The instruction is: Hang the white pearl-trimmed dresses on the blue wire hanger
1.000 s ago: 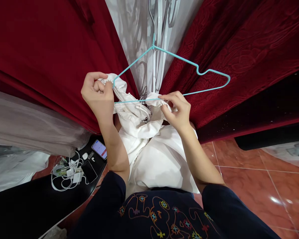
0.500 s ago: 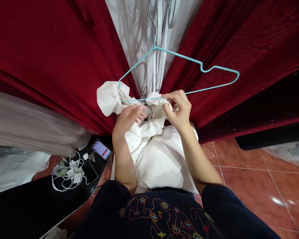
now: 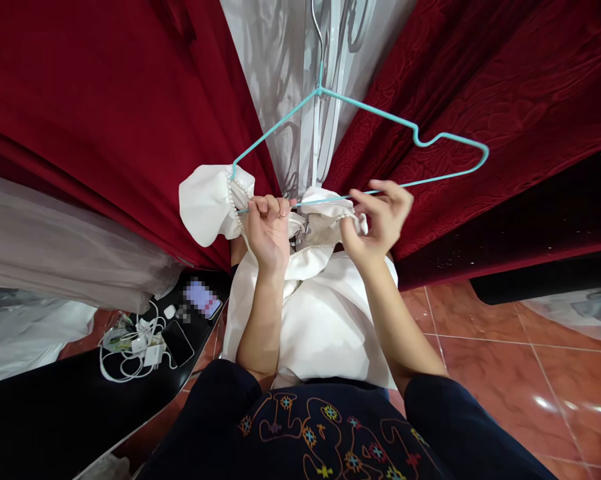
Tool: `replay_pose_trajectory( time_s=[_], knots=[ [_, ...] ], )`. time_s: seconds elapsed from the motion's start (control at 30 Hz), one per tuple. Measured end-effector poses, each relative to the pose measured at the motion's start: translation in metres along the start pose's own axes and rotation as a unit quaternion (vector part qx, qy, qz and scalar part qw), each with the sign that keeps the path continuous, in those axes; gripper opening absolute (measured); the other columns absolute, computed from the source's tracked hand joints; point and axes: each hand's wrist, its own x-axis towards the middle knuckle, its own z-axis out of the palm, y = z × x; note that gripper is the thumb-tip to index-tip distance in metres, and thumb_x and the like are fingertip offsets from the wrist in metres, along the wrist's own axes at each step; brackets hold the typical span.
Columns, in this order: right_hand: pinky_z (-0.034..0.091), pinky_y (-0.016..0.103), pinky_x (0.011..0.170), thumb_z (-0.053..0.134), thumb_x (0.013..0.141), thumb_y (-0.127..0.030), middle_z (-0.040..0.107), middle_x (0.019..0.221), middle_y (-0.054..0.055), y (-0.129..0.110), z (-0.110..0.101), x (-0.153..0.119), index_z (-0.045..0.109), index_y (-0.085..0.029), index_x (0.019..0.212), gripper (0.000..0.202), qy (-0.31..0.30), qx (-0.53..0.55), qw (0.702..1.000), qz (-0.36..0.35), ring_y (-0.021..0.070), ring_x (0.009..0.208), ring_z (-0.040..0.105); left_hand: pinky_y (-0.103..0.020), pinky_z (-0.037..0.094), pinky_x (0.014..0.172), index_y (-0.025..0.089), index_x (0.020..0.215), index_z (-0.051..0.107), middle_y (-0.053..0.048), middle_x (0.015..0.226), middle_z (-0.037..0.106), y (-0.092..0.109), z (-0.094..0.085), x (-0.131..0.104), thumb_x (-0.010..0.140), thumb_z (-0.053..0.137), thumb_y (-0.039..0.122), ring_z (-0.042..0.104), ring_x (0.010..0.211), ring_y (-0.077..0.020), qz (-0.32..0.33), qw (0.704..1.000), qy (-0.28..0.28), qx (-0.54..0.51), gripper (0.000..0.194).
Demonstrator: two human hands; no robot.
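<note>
A light-blue wire hanger [image 3: 368,107] hangs by its metal hook in front of me. A white dress [image 3: 330,320] with pearl-beaded edging lies across my lap. Its left puff sleeve [image 3: 205,203] is on the hanger's left end; the hanger's right end is bare. My left hand [image 3: 269,233] is closed, fingers curled round the hanger's lower bar beside the beaded edge. My right hand [image 3: 380,220] has thumb and fingers apart beside the bar and the dress's right shoulder part [image 3: 333,203]. That part lies under the bar, partly hidden by the right hand.
Red curtains [image 3: 105,100] hang on both sides, with sheer white fabric [image 3: 265,73] between. At left, a black bench [image 3: 70,413] holds two phones, one a lit phone [image 3: 203,298], and white cables [image 3: 125,373]. Red floor tiles [image 3: 480,373] show at right.
My left hand has risen and curled its fingers round the lower bar. My right hand has moved right and opened away from the white fabric. The hanger has shifted slightly.
</note>
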Motion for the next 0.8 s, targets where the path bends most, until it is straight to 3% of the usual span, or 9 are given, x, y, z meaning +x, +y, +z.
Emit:
replay_pose_trajectory(
  time_s=[0.1,0.17,0.3,0.43,0.6,0.8],
  knots=[
    [0.051,0.036,0.070,0.060,0.087,-0.030,0.050,0.123,0.013,0.019,-0.014,-0.004,0.062,-0.023,0.117,0.032,0.145,-0.048,0.988,0.037,0.0173,0.090,0.059,-0.028,0.055,0.081,0.023,0.078,0.035,0.007,0.066,0.028,0.003,-0.001,0.006,0.117,0.040,0.041,0.044,0.061,-0.0119,0.020,0.999,0.014,0.031,0.044],
    [0.046,0.034,0.068,0.060,0.083,-0.026,0.051,0.111,0.010,0.034,-0.028,0.002,0.057,-0.022,0.110,0.028,0.193,-0.064,0.976,0.078,0.0144,0.083,0.054,-0.028,0.053,0.079,0.023,0.078,0.034,0.007,0.066,0.026,0.004,-0.003,0.011,0.118,0.039,0.041,0.042,0.060,-0.0121,0.033,0.999,0.012,0.039,0.044],
    [0.037,0.029,0.064,0.065,0.080,-0.016,0.050,0.087,0.000,0.063,-0.058,0.034,0.051,-0.023,0.097,0.023,0.165,-0.043,0.975,0.141,0.0094,0.070,0.050,-0.028,0.050,0.076,0.023,0.078,0.032,0.007,0.066,0.023,0.006,-0.007,0.018,0.117,0.040,0.043,0.038,0.059,-0.0119,0.042,0.998,0.018,0.047,0.045],
    [0.029,0.026,0.061,0.067,0.080,-0.005,0.049,0.088,-0.002,0.079,-0.070,0.072,0.049,-0.022,0.091,0.028,0.166,-0.008,0.979,0.116,0.0035,0.065,0.045,-0.028,0.050,0.075,0.023,0.078,0.034,0.007,0.066,0.023,0.007,-0.008,0.020,0.118,0.038,0.040,0.038,0.059,-0.0119,0.046,0.998,0.009,0.051,0.044],
    [0.026,0.024,0.063,0.069,0.080,-0.003,0.050,0.094,-0.004,0.057,-0.058,0.106,0.049,-0.021,0.091,0.029,0.114,0.000,0.990,0.077,-0.0009,0.066,0.042,-0.027,0.049,0.072,0.023,0.077,0.034,0.007,0.066,0.021,0.010,-0.010,0.022,0.117,0.042,0.044,0.036,0.058,-0.0116,0.060,0.996,0.013,0.059,0.046],
    [0.027,0.022,0.060,0.067,0.079,-0.002,0.059,0.098,-0.002,0.014,-0.035,0.115,0.052,-0.018,0.096,0.028,0.053,0.011,0.995,0.078,-0.0012,0.066,0.046,-0.027,0.050,0.072,0.023,0.078,0.035,0.007,0.067,0.021,0.010,-0.011,0.022,0.118,0.040,0.042,0.037,0.058,-0.0115,0.057,0.996,0.014,0.060,0.044]
  ],
)
